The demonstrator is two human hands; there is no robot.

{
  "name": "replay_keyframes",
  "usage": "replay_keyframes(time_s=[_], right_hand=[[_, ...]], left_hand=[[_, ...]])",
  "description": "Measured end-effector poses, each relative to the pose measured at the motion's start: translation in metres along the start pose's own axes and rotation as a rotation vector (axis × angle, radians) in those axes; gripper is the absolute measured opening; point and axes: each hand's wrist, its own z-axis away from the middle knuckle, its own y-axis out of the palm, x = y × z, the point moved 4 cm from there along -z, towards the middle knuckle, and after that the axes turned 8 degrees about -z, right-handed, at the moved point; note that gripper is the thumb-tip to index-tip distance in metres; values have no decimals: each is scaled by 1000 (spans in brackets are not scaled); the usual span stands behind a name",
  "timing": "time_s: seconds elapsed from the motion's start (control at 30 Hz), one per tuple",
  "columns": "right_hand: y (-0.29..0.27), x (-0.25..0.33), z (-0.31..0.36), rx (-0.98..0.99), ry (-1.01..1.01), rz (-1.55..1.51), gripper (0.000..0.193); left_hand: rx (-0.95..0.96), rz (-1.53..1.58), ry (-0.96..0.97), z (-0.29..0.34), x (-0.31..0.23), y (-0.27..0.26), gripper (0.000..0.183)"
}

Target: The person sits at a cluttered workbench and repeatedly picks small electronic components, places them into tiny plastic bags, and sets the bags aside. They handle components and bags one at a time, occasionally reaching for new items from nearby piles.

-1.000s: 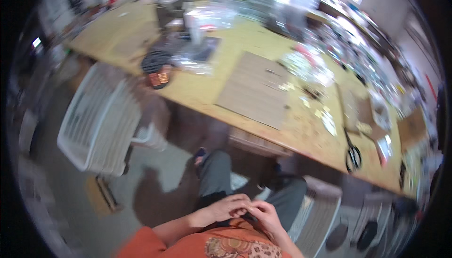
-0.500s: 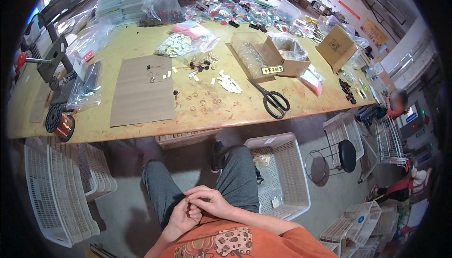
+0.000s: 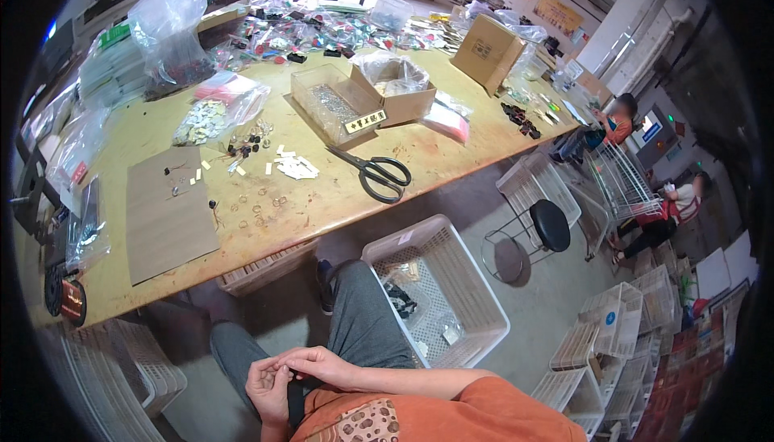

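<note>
Both hands meet over my lap. My left hand (image 3: 267,385) is closed, its fingertips pinched, and my right hand (image 3: 318,365) closes against it from the right. Whatever lies between the fingertips is hidden or too small to make out. On the yellow table ahead lie a brown cardboard sheet (image 3: 168,216), a pile of white rectangular pieces (image 3: 297,167), small rings of copper-coloured wire (image 3: 260,210) and a cluster of small black parts with wires (image 3: 244,150). Black-handled scissors (image 3: 375,174) rest near the table's front edge. Neither hand touches these.
A white plastic crate (image 3: 476,321) stands on the floor to my right, holding bagged parts. Beyond it is a black round stool (image 3: 550,226). A clear tray (image 3: 330,107) and an opened carton (image 3: 407,103) sit on the table. Two other people are at the far right.
My view has swung to the right, so the table things appear farther left. My hands remain together over my lap, fingers slightly shifted.
</note>
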Motion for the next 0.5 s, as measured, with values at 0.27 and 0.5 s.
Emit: replay_keyframes(time_s=[0.27,0.5], right_hand=[[-1,-1,2,-147,-5,-25,28],[2,13,8,-270,-31,-110,20]], left_hand=[[13,-9,13,-3,-14,15,16],[44,-110,65,-9,-7,15,18]])
